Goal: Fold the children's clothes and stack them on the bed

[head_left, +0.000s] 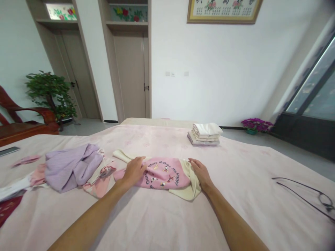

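Observation:
A pink child's shirt [167,174] with cream sleeves lies bunched and partly folded on the bed, its chest print of lettering and small figures facing up. At its left end, my left hand [134,171] has its fingers closed over the fabric. On the opposite end, beside the crumpled cream sleeve [192,183], my right hand [201,175] grips the far edge, with some of its fingertips hidden. The other cream sleeve [121,155] sticks out past my left hand toward the far left.
Left of the shirt lies a heap of loose clothes, with a lilac garment [74,165] on top. A folded stack [205,134] stands farther back on the right. Glasses [311,195] rest on the pink bedsheet [243,195] at right; a phone [9,151] lies far left.

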`<state>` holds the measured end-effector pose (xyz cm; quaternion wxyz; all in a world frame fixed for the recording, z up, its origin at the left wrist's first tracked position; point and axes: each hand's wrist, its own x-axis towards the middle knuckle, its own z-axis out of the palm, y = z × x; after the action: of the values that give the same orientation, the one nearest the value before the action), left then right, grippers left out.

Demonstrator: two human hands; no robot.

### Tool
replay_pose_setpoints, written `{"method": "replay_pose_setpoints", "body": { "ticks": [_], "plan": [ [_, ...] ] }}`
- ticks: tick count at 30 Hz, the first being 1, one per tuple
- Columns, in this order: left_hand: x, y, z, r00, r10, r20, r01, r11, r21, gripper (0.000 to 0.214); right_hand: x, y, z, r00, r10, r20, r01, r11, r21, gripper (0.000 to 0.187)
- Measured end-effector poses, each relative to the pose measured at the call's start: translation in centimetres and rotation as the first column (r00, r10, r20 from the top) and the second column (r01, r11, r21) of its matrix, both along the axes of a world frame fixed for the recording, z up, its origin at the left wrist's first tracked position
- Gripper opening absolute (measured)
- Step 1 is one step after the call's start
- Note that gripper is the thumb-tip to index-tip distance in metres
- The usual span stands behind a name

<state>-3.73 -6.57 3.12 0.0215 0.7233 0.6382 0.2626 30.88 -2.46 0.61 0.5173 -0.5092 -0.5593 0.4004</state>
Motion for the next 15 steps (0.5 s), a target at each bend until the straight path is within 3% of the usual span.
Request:
{"method": "replay_pose_setpoints", "body": {
  "ticks": [3,6,11,15],
  "plan": [
    [-1.8,0.3,-2.0,0.992,0.066,-0.103,-0.065,0.998,0.02,0.039,-0.2,-0.1,-0.1,0.999,0.0,0.053,-0.002,1.0,0.03,0.053],
    [-2.8,0.3,-2.9,0.992,0.064,-0.113,-0.062,0.998,0.023,0.037,-0.2,-0.1,-0.5,0.994,0.004,0.108,-0.01,0.999,0.052,0.058],
    [-2.8,-0.1,-2.5,0.999,-0.017,-0.036,0.019,0.999,0.033,0.021,-0.4,0.2,-0.9,0.943,-0.075,0.324,0.052,0.995,0.08,0.068],
    [-2.6,-0.4,-2.3,1.0,-0.029,0.007,0.029,0.998,0.061,0.012,-0.6,0.1,-0.5,0.876,-0.089,0.473,0.05,0.994,0.094,0.052]
  ]
}}
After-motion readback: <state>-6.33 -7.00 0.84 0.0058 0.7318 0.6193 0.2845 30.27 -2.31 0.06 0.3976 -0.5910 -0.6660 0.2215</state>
